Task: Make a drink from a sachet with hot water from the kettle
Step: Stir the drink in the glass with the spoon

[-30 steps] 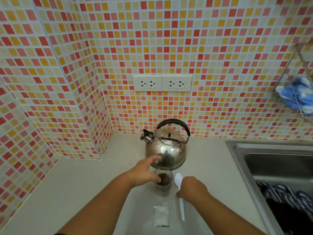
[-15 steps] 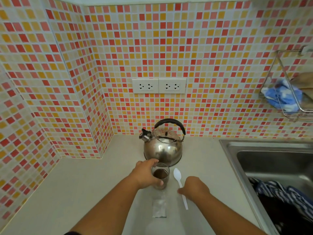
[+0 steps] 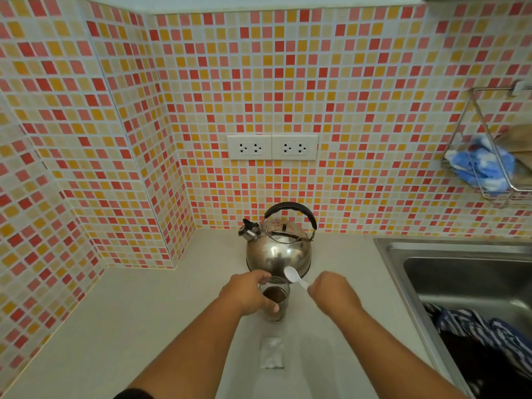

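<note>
A clear glass (image 3: 275,300) with dark brown liquid stands on the pale counter (image 3: 144,326), and my left hand (image 3: 247,292) is wrapped around its left side. My right hand (image 3: 331,292) holds a white plastic spoon (image 3: 293,276) by the handle, its bowl raised just above the glass's right rim. A steel kettle (image 3: 277,249) with a black handle sits right behind the glass. A flat silvery sachet (image 3: 271,352) lies on the counter in front of the glass.
A steel sink (image 3: 403,254) at the right holds striped cloth (image 3: 483,332). A wire rack (image 3: 495,156) on the tiled wall carries a blue cloth. Two double wall sockets (image 3: 272,146) sit above the kettle. The tiled corner wall closes in at the left.
My right hand picked the spoon up off the counter and brought its bowl up over the glass. My left hand stayed on the glass.
</note>
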